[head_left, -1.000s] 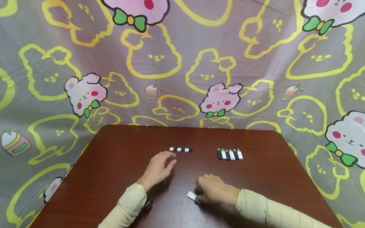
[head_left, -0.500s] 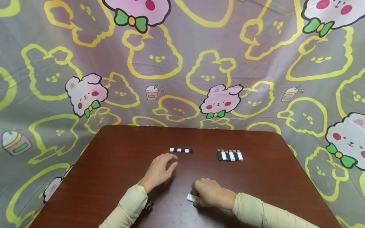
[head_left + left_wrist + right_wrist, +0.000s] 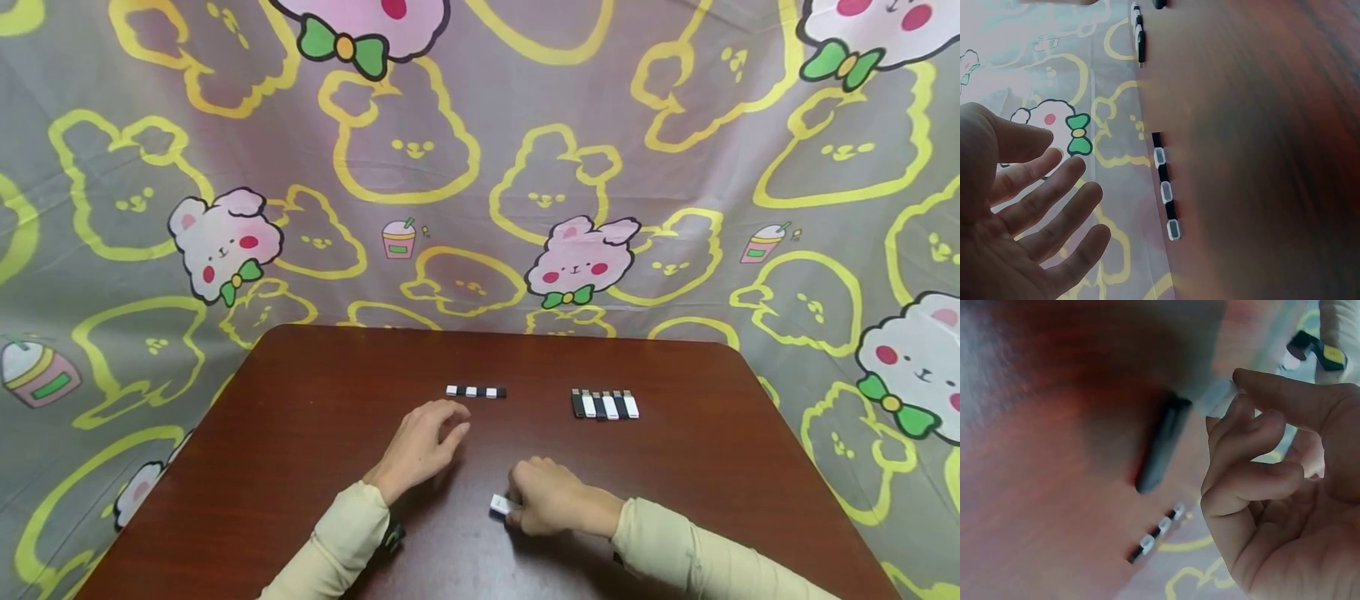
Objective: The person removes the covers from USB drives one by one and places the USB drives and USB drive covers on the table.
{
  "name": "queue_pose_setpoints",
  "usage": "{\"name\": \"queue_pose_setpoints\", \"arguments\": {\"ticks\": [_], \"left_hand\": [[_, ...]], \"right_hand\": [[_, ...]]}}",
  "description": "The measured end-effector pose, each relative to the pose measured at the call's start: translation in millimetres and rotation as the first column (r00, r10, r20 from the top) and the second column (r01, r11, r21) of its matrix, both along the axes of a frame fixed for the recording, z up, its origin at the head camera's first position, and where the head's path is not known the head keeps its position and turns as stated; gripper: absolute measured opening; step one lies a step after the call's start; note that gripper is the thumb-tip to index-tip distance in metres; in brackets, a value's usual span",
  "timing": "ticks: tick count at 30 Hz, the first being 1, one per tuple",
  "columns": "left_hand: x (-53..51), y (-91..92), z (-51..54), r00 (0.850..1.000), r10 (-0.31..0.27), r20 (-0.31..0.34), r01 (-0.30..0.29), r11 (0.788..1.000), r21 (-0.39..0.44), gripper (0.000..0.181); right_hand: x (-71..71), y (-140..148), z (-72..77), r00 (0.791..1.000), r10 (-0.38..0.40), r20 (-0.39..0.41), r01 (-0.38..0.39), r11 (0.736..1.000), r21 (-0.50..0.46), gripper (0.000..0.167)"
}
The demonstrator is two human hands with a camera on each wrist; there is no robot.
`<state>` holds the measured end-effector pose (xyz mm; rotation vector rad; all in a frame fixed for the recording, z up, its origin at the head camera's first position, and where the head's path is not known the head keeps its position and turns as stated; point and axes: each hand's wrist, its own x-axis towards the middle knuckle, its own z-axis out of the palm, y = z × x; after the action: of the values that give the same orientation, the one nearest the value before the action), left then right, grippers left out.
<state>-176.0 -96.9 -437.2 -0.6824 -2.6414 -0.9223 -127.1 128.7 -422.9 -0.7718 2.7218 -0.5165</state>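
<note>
My right hand (image 3: 551,498) pinches a white USB stick (image 3: 501,505) between thumb and forefinger, low near the table's front. In the right wrist view the white USB stick (image 3: 1215,399) is partly covered by fingertips, and a black USB stick (image 3: 1163,444) lies close by its end; whether they touch I cannot tell. My left hand (image 3: 420,443) hovers with fingers loosely bent, holding nothing, as the left wrist view shows. Just beyond its fingertips stands a row of small alternating black and white caps (image 3: 471,392). Several black and white USB sticks (image 3: 606,406), plugs bare, lie side by side further right.
Everything lies on a dark brown table (image 3: 322,375). Its far edge meets a hanging cloth (image 3: 465,275) printed with cartoon rabbits. A black band (image 3: 392,536) sits at my left wrist.
The right hand dips slightly toward the table front, then comes back up, turning the white USB stick a little. The left hand and both rows look the same.
</note>
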Motion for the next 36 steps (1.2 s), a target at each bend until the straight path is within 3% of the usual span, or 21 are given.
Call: {"name": "queue_pose_setpoints", "arguments": {"ticks": [7,10,17,24,31,36], "left_hand": [[-2.1,5.3,12.7,0.998,-0.033,0.054,0.029,0.997,0.075,0.011],[-3.9,10.0,20.5,0.997,-0.063,0.053,0.056,0.992,0.114,0.009],[-7.8,23.1,37.2,0.989,-0.127,0.079,0.111,0.977,0.183,0.012],[-8.9,34.2,41.9,0.971,-0.188,0.145,0.145,0.953,0.266,0.014],[-7.7,39.4,43.6,0.941,-0.265,0.21,0.184,0.922,0.34,0.014],[-9.1,39.0,49.0,0.95,-0.253,0.181,0.168,0.907,0.386,0.01]], "right_hand": [[-18.1,8.1,24.6,0.995,-0.101,-0.021,0.099,0.99,-0.099,0.024],[-27.4,12.5,37.4,0.992,-0.119,-0.036,0.112,0.983,-0.144,0.016],[-39.3,15.5,61.8,0.984,-0.14,-0.112,0.115,0.973,-0.199,0.014],[-39.2,11.9,69.5,0.977,-0.165,-0.133,0.132,0.964,-0.229,0.014],[-35.0,10.7,71.5,0.974,-0.177,-0.141,0.142,0.963,-0.231,0.019],[-35.9,14.4,76.0,0.97,-0.174,-0.168,0.127,0.958,-0.257,0.019]]}}
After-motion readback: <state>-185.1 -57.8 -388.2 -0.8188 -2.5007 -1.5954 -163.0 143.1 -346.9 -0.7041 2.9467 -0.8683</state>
